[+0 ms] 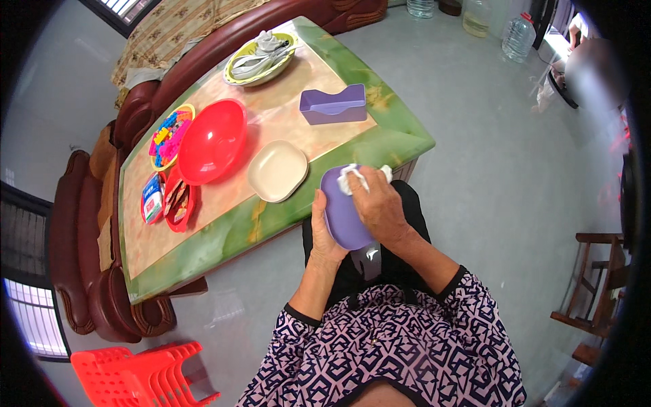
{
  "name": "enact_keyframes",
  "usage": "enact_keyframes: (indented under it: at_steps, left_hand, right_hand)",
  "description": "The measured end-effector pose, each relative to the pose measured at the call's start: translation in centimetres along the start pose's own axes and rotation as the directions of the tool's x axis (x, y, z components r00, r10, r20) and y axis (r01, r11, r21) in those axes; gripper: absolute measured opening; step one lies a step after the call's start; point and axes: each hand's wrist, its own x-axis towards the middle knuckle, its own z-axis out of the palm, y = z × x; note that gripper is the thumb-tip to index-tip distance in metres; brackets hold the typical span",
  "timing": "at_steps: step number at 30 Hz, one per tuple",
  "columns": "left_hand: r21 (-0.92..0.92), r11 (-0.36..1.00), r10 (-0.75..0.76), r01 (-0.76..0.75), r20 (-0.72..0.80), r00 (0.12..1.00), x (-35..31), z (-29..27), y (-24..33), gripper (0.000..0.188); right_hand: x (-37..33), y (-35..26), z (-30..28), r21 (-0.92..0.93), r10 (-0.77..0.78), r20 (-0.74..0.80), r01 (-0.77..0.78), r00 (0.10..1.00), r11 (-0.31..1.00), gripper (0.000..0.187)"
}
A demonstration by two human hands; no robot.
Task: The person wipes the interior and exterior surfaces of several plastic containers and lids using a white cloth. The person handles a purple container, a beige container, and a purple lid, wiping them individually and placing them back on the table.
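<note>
A shallow purple tray (343, 216) with rounded corners is held over my lap, just off the table's near edge. My left hand (327, 230) grips its left side, thumb along the rim. In my right hand (377, 207) a crumpled white tissue (347, 182) is bunched against the tray's upper part. Close by on the table lies a similar cream tray (278, 171), with nothing in it. Farther back stands a purple open box (333, 107) with a dipped front edge.
The green-bordered table (400, 132) also holds a large red bowl (213, 142), a basket of colourful blocks (169, 139), red dishes with packets (179, 202), and a yellow-rimmed bowl (288, 54) with grey cloth. Red stacked stools (139, 376) stand lower left; a brown sofa (74, 237) lies beyond.
</note>
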Motion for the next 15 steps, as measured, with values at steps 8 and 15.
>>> enact_keyframes:
  at_steps: [8,15]
  left_hand:
    - [-0.012,0.998,0.068,-0.068,0.009,0.998,0.5,-1.1,0.2,0.069]
    - [-0.031,0.998,0.052,-0.052,-0.001,0.999,-0.1,-0.5,-0.8,0.078]
  right_hand:
    - [-2.5,-1.6,-2.7,-0.170,0.042,0.317,0.013,0.948,0.985,0.009]
    - [0.3,-1.4,-1.5,-0.233,0.149,0.169,-0.107,0.974,0.966,0.014]
